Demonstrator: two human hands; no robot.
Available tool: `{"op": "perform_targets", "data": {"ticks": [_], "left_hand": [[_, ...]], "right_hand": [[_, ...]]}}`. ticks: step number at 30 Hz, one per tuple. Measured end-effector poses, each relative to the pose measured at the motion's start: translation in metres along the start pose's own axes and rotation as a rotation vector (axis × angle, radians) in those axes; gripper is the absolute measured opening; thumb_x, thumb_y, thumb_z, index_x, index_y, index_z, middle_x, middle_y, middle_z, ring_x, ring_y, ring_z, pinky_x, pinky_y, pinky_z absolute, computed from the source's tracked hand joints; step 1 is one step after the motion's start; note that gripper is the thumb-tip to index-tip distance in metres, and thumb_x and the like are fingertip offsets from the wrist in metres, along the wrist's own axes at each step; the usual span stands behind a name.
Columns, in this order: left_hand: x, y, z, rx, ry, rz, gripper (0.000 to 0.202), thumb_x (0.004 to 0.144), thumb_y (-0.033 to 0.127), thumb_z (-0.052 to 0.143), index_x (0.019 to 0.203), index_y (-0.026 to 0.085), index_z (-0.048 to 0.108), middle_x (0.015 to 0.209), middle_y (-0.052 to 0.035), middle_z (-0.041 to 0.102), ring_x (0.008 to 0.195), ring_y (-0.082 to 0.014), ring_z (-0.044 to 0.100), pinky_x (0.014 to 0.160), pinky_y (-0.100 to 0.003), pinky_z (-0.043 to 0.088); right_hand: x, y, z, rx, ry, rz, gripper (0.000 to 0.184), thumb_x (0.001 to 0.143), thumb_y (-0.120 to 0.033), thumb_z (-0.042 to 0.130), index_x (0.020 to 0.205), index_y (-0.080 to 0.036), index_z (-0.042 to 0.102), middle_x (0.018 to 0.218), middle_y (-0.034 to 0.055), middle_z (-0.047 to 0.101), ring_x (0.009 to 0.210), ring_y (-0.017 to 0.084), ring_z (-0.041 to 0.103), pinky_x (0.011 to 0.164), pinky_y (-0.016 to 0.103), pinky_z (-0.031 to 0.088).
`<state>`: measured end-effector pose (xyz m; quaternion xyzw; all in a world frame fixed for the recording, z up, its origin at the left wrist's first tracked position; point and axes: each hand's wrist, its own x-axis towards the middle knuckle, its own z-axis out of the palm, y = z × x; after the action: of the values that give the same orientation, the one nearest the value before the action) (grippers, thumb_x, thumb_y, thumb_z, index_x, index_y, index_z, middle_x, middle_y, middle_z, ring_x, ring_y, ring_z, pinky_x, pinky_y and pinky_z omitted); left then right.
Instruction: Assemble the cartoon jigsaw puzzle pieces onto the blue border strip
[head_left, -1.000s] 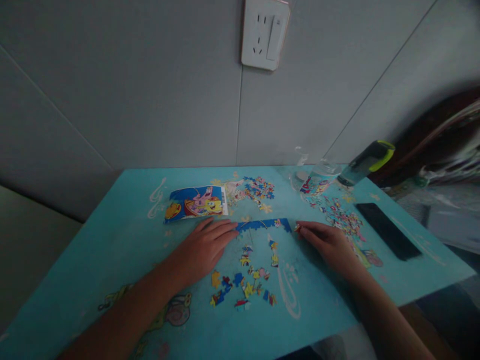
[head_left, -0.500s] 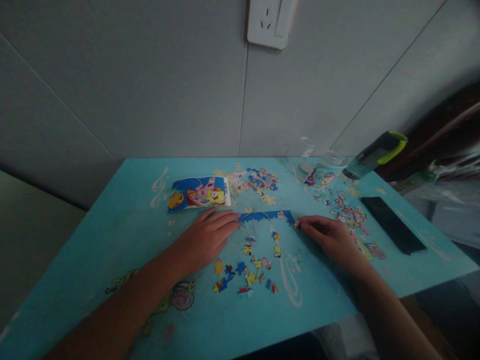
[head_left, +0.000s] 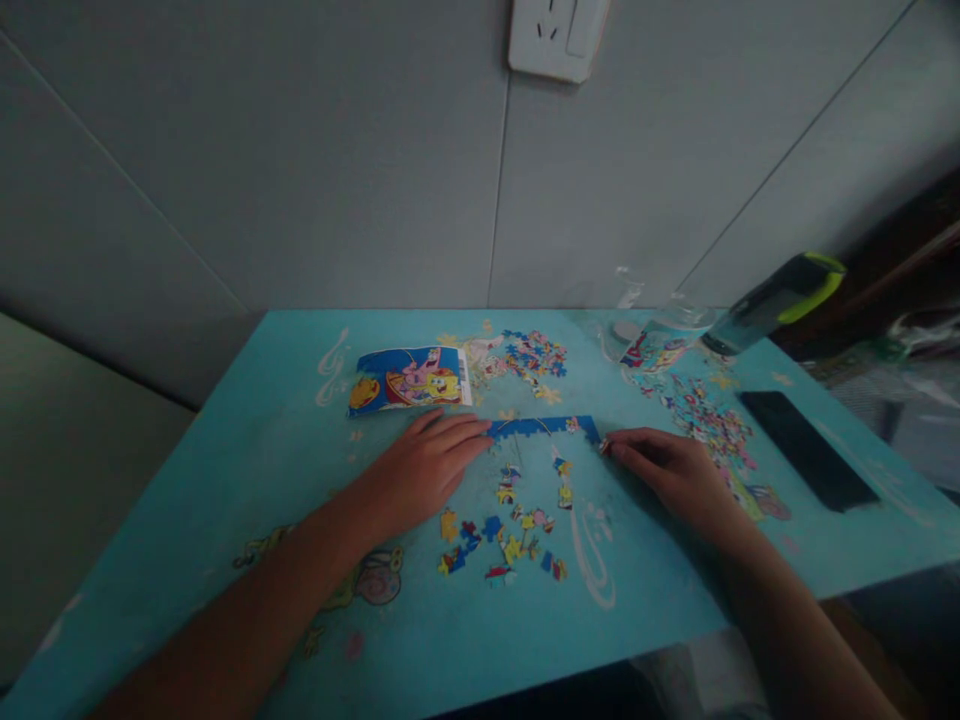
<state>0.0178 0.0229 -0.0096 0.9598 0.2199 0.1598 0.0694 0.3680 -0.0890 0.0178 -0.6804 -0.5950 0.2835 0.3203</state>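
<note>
While together, right fingers around piece

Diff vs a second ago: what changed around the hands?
Right hand moved slightly left, bringing its small piece closer to the right end of the blue strip. Nothing grabbed or released. Left hand stayed at the strip's left end; loose pieces stayed put.

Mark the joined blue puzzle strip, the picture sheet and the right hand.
Blue puzzle strip (head_left: 531, 427): head view, visible middle.
Picture sheet (head_left: 409, 379): head view, printed middle.
Right hand (head_left: 678, 472): head view, back of hand.
</note>
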Motion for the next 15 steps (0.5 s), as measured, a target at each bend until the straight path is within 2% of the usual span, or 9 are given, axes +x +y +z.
{"op": "perform_targets", "data": {"ticks": [10,12,15], "left_hand": [[0.001,0.003,-0.003,-0.008,-0.004,-0.009,0.044,0.099,0.01,0.044,0.14,0.023,0.055,0.149,-0.0055,0.054,0.139,-0.022,0.047,0.119,-0.05,0.033],[0.001,0.002,-0.002,-0.009,-0.012,-0.016,0.044,0.099,0.011,0.045,0.14,0.023,0.054,0.151,-0.0052,0.053,0.14,-0.0217,0.047,0.119,-0.05,0.033],[0.002,0.002,-0.002,-0.009,-0.016,-0.024,0.045,0.097,0.01,0.046,0.139,0.023,0.055,0.15,-0.0051,0.053,0.139,-0.0212,0.048,0.119,-0.05,0.033]], "right_hand": [[-0.001,0.0,-0.001,-0.032,-0.006,-0.009,0.031,0.091,-0.047,0.067,0.104,-0.022,0.078,0.102,0.0088,0.079,0.089,0.027,0.073,0.08,0.04,0.058],[-0.005,-0.007,0.001,-0.019,-0.041,-0.013,0.03,0.091,-0.048,0.069,0.102,-0.021,0.078,0.103,0.0089,0.079,0.091,0.027,0.073,0.081,0.038,0.058],[-0.018,-0.026,0.01,0.035,-0.173,-0.025,0.026,0.091,-0.046,0.07,0.1,-0.023,0.078,0.101,0.0071,0.079,0.09,0.025,0.073,0.081,0.035,0.058]]}}
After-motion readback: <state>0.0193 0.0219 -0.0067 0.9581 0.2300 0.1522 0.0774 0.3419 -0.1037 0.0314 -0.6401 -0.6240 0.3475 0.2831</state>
